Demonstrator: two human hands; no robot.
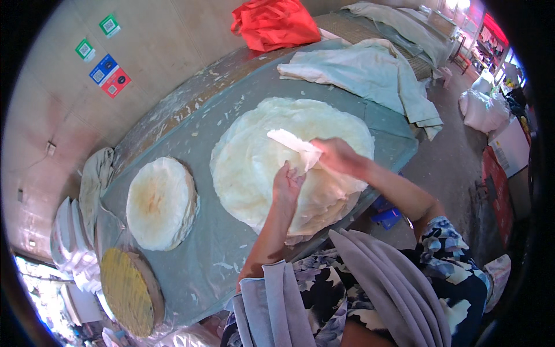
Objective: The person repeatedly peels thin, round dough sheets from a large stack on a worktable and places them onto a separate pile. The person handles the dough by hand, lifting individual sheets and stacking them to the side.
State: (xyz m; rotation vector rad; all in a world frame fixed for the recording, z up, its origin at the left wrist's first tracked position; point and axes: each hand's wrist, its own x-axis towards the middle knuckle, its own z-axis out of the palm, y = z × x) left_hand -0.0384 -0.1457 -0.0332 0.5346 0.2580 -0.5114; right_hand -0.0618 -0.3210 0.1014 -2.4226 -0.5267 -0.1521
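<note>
A tall stack of large, thin, pale flatbreads (pixel 251 143) lies on the plastic-covered table before me. My right hand (pixel 340 156) grips a folded or torn strip of thin white flatbread (pixel 290 141) above the middle of the stack. The strip's long end points left and a shorter flap hangs down. My left hand (pixel 289 182) is just below, over the stack, palm turned up, its thumb apart from the bent fingers. Nothing shows between them, though the fingertips are close to the hanging flap; contact is unclear. My right hand is slightly blurred.
To the left stand a stack of smaller round flatbreads (pixel 160 199) and a thick round wooden board (pixel 128 292). A pale cloth (pixel 355 71) covers the table's far right end. A red bag (pixel 275 26) sits by the wall. White sacks (pixel 483 108) stand on the floor at right.
</note>
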